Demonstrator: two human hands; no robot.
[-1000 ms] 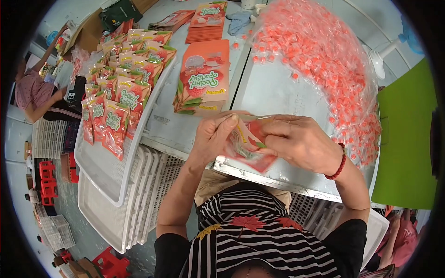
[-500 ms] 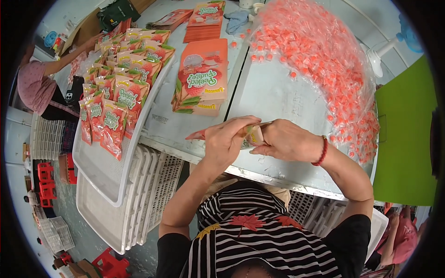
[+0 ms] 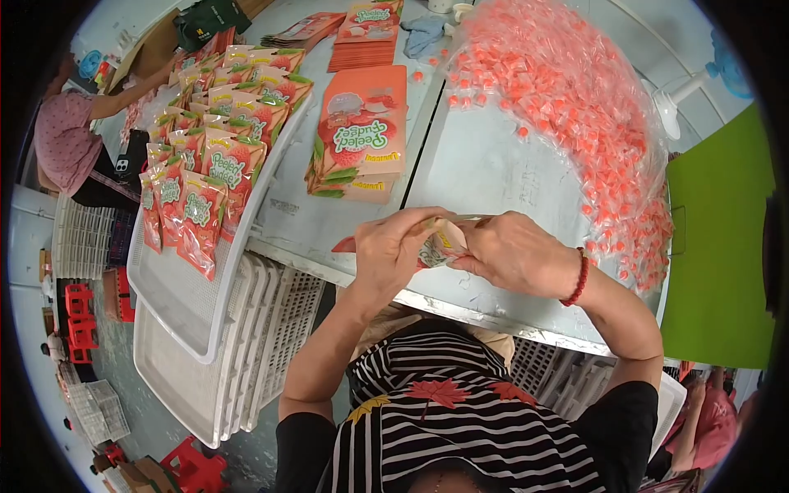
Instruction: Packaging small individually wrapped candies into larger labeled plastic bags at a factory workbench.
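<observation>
Over the table's front edge, my left hand (image 3: 385,251) and my right hand (image 3: 518,253) grip a candy pouch (image 3: 442,244) between them. The pouch's mouth is spread apart, and its pale inner side shows between my thumbs. Most of the pouch is hidden behind my fingers; a red corner sticks out left of my left hand. Just beyond my hands lies a stack of flat pink pouches (image 3: 362,123). To the right spreads a large heap of small wrapped pink-red candies (image 3: 567,123) on clear plastic.
A white tray (image 3: 185,316) of filled pouches (image 3: 223,168) stands at the left on stacked trays. More flat pouches (image 3: 362,53) and a blue cloth (image 3: 423,37) lie at the back. A green panel (image 3: 719,246) borders the right side. Another person (image 3: 70,140) works at far left.
The pouch's mouth has opened wider between my hands and tipped toward me. My left hand has shifted slightly, its fingers drawn closer round the pouch. The rest looks the same.
</observation>
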